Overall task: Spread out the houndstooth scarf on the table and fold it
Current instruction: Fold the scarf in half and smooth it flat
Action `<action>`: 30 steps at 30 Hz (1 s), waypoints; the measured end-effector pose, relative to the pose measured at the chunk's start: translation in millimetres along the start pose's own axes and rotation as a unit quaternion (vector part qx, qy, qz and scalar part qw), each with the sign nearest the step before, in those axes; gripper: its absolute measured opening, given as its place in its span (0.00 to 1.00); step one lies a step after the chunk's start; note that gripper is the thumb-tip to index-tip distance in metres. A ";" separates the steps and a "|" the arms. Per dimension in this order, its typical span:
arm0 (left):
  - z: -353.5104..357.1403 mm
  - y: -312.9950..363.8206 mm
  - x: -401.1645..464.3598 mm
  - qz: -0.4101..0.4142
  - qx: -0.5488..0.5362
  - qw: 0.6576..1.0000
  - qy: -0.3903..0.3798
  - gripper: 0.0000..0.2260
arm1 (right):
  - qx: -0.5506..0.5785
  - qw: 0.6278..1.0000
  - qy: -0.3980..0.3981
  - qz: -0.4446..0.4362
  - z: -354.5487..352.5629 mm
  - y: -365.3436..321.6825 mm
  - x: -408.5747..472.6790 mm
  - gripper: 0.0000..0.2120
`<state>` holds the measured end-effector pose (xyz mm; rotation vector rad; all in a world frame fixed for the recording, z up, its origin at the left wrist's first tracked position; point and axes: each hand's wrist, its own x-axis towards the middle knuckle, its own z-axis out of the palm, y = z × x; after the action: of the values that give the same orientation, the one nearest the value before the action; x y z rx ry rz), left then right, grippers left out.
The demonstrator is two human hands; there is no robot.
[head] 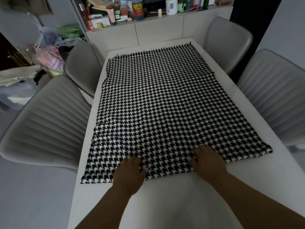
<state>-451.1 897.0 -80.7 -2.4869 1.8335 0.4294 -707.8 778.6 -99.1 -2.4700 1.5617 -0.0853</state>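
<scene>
A black-and-white houndstooth scarf (158, 103) lies flat along a white counter (181, 187), seen from above and behind the person's own arms; its fringed far end reaches almost to the far edge of the counter, and its near edge runs slightly crooked, the right corner sitting farther away than the left. The left side hangs a little over the counter's left edge; a faint crease crosses the cloth near the left, about a third of the way up.

The left hand (130, 174) rests on the near hem, fingers bent and pressed into the cloth, thumb out to the right; whether this grip has actually pinched the hem or only presses on it cannot be told. The right hand (208, 162) lies on the hem just beside it, fingers curled down onto the fabric; its grip is equally unclear.

The spreading looks nearly finished, so the step in hand is probably squaring the near hem before the first fold. To do it well, move the hands apart towards the two near corners; pinch each corner cleanly; draw the right corner back level with the left; smooth the crease; then lift both corners together and carry them to the fringed end.

Grey ribbed chairs (47, 126) stand on both sides.
</scene>
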 end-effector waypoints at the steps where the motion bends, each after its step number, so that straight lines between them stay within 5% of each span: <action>1: -1.1 1.8 -6.8 0.006 0.012 1.000 -0.011 0.36 | 0.005 1.000 -0.002 0.005 -2.1 -2.4 -8.0 0.16; 5: -4.9 7.3 -30.3 -0.023 0.003 0.994 -0.108 0.21 | 0.013 0.998 -0.052 0.029 -6.0 -1.8 -28.1 0.24; 9: 11.6 1.9 -59.0 0.022 0.002 0.999 -0.036 0.22 | 0.004 0.999 0.011 -0.031 8.7 -0.6 -60.2 0.20; 20: 37.4 -8.9 -117.3 0.066 -0.048 0.995 -0.052 0.14 | 0.012 0.995 -0.101 0.007 -14.2 -10.8 -125.0 0.20; 26: 51.0 -10.3 -159.2 0.019 -0.160 0.986 0.045 0.16 | 0.132 0.977 0.007 0.168 6.0 -6.3 -151.7 0.17; 30: 59.6 -14.2 -183.8 0.074 -0.144 0.986 0.029 0.18 | 0.114 0.930 0.055 0.346 9.6 -13.9 -171.4 0.27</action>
<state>-499.9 1083.7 -97.4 -2.5700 2.1261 0.6797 -768.3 939.7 -94.0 -1.6491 2.2269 -0.2706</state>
